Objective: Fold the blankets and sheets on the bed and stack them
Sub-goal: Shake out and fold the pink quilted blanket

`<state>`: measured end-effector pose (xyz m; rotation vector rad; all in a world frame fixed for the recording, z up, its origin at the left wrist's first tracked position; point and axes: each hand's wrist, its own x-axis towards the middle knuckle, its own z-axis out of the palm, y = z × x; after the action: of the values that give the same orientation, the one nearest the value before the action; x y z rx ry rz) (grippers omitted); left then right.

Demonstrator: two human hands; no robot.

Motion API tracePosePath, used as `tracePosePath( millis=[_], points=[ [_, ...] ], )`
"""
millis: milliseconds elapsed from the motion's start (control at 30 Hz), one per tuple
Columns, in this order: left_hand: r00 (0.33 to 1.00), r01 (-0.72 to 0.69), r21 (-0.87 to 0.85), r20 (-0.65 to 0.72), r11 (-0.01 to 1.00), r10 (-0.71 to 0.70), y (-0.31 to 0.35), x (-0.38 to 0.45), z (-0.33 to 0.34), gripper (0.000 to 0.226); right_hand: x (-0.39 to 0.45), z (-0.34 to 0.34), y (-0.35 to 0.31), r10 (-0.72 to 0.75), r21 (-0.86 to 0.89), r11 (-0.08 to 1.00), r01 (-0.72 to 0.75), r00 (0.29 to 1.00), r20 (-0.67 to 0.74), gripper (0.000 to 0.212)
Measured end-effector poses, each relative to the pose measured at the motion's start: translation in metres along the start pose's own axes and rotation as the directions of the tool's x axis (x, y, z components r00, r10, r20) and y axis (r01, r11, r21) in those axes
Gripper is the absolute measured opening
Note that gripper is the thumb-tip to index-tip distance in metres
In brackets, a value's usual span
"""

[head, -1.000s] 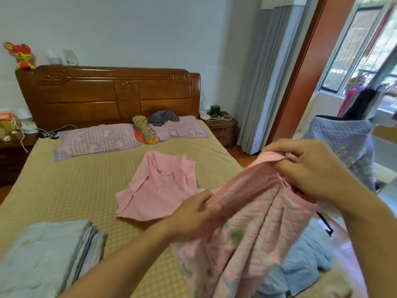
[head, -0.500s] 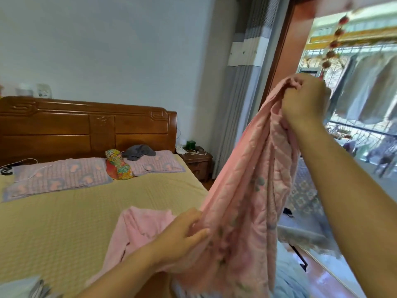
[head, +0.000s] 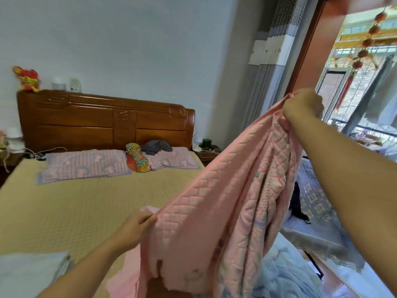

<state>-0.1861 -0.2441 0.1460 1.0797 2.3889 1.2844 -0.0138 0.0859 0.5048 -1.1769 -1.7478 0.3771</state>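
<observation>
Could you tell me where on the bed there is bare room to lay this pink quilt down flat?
The widest bare stretch of the bed lies between the pillows and the folded pale stack, left of the left hand. The near right corner is crowded: pink quilt, blue bedding.

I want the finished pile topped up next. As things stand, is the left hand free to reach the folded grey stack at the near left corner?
Probably not yet: the left hand pinches the pink quilt edge, which the right hand holds high. The folded grey stack lies near, nothing between.
</observation>
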Motion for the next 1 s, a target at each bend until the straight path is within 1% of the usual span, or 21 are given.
tracePosePath(
  millis=[67, 133, 167, 200, 267, 333, 367, 400, 433, 467, 533, 567, 633, 700, 767, 800, 833, 867, 933, 967, 1000],
  points=[
    [0.987, 0.12, 0.12, -0.12, 0.985, -0.106, -0.016, 0.014, -0.043, 0.039, -0.013, 0.019, 0.014, -0.018, -0.023, 1.0, 0.02, 0.996, 0.089, 0.031],
    [0.929, 0.257, 0.158, -0.313, 0.953, -0.199, -0.008, 0.032, -0.105, 0.036, -0.016, 0.041, 0.028, 0.024, -0.04, 0.999, -0.018, 0.988, 0.151, 0.033],
    [0.891, 0.284, 0.168, -0.411, 0.944, -0.195, 0.006, 0.043, -0.142, 0.034, -0.017, 0.049, 0.031, 0.05, -0.027, 0.999, -0.047, 0.985, 0.165, 0.033],
    [0.851, 0.287, 0.202, -0.502, 0.936, -0.153, 0.029, 0.053, -0.183, 0.03, -0.017, 0.052, 0.029, 0.063, -0.011, 0.998, -0.062, 0.983, 0.174, 0.033],
    [0.75, 0.255, 0.279, -0.661, 0.926, -0.008, 0.096, 0.069, -0.265, 0.024, -0.01, 0.051, 0.013, 0.019, 0.05, 0.998, -0.029, 0.98, 0.196, 0.032],
    [0.631, 0.182, 0.342, -0.76, 0.922, 0.157, 0.172, 0.077, -0.327, 0.021, 0.007, 0.047, -0.008, -0.025, 0.147, 0.989, 0.003, 0.989, 0.149, 0.03],
    [0.577, 0.152, 0.377, -0.784, 0.913, 0.228, 0.206, 0.077, -0.349, 0.021, 0.015, 0.046, -0.02, -0.042, 0.206, 0.978, 0.02, 0.994, 0.103, 0.029],
    [0.552, 0.12, 0.404, -0.786, 0.907, 0.278, 0.229, 0.075, -0.358, 0.023, 0.021, 0.045, -0.027, -0.056, 0.228, 0.973, 0.039, 0.996, 0.068, 0.029],
    [0.55, 0.102, 0.434, -0.774, 0.895, 0.313, 0.244, 0.071, -0.364, 0.024, 0.021, 0.04, -0.031, -0.065, 0.23, 0.972, 0.048, 0.996, 0.066, 0.027],
    [0.57, 0.117, 0.476, -0.751, 0.871, 0.334, 0.25, 0.063, -0.368, 0.023, 0.021, 0.038, -0.033, -0.089, 0.241, 0.968, 0.064, 0.992, 0.095, 0.023],
    [0.615, 0.239, 0.555, -0.721, 0.797, 0.318, 0.244, 0.044, -0.379, 0.029, 0.013, 0.038, -0.029, -0.193, 0.238, 0.961, 0.141, 0.959, 0.21, 0.017],
    [0.612, 0.313, 0.58, -0.729, 0.752, 0.307, 0.24, 0.035, -0.387, 0.03, 0.008, 0.041, -0.03, -0.236, 0.235, 0.956, 0.178, 0.939, 0.25, 0.02],
    [0.542, 0.452, 0.576, -0.784, 0.68, 0.303, 0.239, 0.022, -0.405, 0.03, 0.001, 0.046, -0.037, -0.28, 0.258, 0.943, 0.212, 0.924, 0.262, 0.024],
    [0.458, 0.537, 0.516, -0.843, 0.668, 0.283, 0.246, 0.014, -0.413, 0.029, -0.002, 0.049, -0.052, -0.329, 0.288, 0.923, 0.255, 0.91, 0.251, 0.024],
    [0.387, 0.547, 0.462, -0.879, 0.698, 0.279, 0.245, 0.008, -0.409, 0.026, -0.008, 0.046, -0.066, -0.365, 0.276, 0.914, 0.299, 0.901, 0.234, 0.021],
    [0.378, 0.521, 0.446, -0.885, 0.728, 0.271, 0.238, 0.004, -0.405, 0.024, -0.01, 0.044, -0.07, -0.37, 0.268, 0.914, 0.304, 0.897, 0.244, 0.02],
    [0.386, 0.49, 0.424, -0.889, 0.762, 0.246, 0.228, 0.001, -0.401, 0.023, -0.011, 0.043, -0.071, -0.376, 0.224, 0.921, 0.319, 0.878, 0.297, 0.019],
    [0.406, 0.456, 0.395, -0.89, 0.797, 0.209, 0.215, -0.003, -0.397, 0.023, -0.012, 0.044, -0.069, -0.378, 0.162, 0.926, 0.342, 0.827, 0.417, 0.017],
    [0.434, 0.441, 0.332, -0.892, 0.834, 0.126, 0.191, -0.01, -0.394, 0.019, -0.013, 0.046, -0.061, -0.293, 0.121, 0.947, 0.299, 0.644, 0.707, 0.016],
    [0.444, 0.453, 0.314, -0.891, 0.834, 0.095, 0.182, -0.014, -0.393, 0.017, -0.016, 0.048, -0.056, -0.256, 0.138, 0.959, 0.246, 0.558, 0.79, 0.016],
    [0.458, 0.469, 0.315, -0.886, 0.825, 0.078, 0.174, -0.018, -0.392, 0.015, -0.019, 0.05, -0.054, -0.253, 0.164, 0.964, 0.21, 0.528, 0.811, 0.014]
  ],
)
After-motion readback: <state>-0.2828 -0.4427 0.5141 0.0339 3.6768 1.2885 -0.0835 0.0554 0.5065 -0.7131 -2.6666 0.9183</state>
